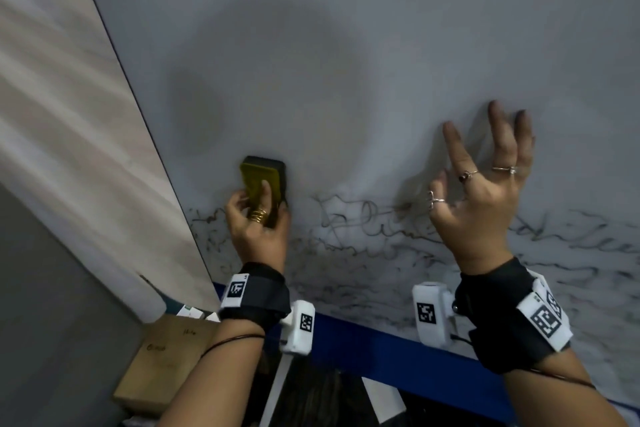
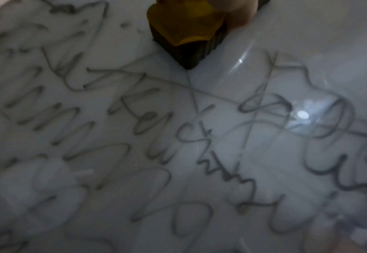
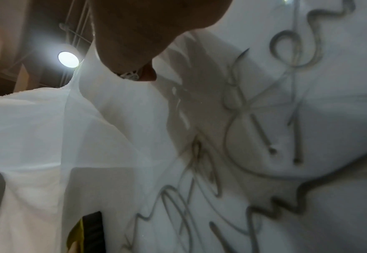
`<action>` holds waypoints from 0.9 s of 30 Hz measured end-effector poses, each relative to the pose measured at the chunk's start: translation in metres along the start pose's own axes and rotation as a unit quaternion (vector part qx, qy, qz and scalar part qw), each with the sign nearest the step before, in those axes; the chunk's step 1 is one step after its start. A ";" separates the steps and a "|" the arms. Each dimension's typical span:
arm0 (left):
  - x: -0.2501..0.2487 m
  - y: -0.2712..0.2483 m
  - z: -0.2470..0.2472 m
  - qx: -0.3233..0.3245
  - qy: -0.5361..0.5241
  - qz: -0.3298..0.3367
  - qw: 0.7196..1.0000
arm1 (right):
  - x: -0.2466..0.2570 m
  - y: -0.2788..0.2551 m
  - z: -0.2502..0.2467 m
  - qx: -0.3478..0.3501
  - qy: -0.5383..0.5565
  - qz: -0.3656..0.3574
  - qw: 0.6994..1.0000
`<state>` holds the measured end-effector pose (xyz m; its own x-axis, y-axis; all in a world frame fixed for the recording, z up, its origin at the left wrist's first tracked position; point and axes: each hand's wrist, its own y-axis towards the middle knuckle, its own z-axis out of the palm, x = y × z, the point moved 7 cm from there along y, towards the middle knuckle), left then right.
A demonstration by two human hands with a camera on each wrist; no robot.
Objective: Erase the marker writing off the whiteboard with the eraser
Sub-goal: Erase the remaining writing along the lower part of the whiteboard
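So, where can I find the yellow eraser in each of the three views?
Head: the eraser sits left of centre, gripped by the left hand against the whiteboard.
Left wrist: top centre, its dark felt on the board.
Right wrist: a yellow sliver at the bottom left.
Shared landmark: the marker writing on the board.

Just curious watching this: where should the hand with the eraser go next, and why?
Probably downward. The left hand holds the yellow eraser at the top edge of the marker writing; the whiteboard above looks wiped, and scribbles fill the band below.
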<state>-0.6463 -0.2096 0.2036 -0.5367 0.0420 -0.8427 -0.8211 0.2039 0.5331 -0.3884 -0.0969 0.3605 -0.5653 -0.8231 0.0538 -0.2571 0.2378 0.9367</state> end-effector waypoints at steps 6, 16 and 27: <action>-0.030 -0.049 0.044 0.012 -0.064 -0.093 0.994 | -0.006 -0.001 0.002 0.021 -0.033 -0.033 0.999; -0.047 -0.061 0.043 0.062 0.036 0.019 0.997 | -0.025 -0.004 -0.020 0.061 0.045 -0.085 0.993; -0.087 -0.101 0.072 -0.019 -0.016 0.026 0.999 | -0.078 -0.028 -0.052 -0.005 -0.040 -0.011 0.999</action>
<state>-0.5031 -0.1633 0.2175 -0.5734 0.0830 -0.8150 -0.7991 0.1625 0.5788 -0.2965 -0.0657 0.3478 -0.6197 -0.7848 0.0053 -0.2632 0.2141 0.9407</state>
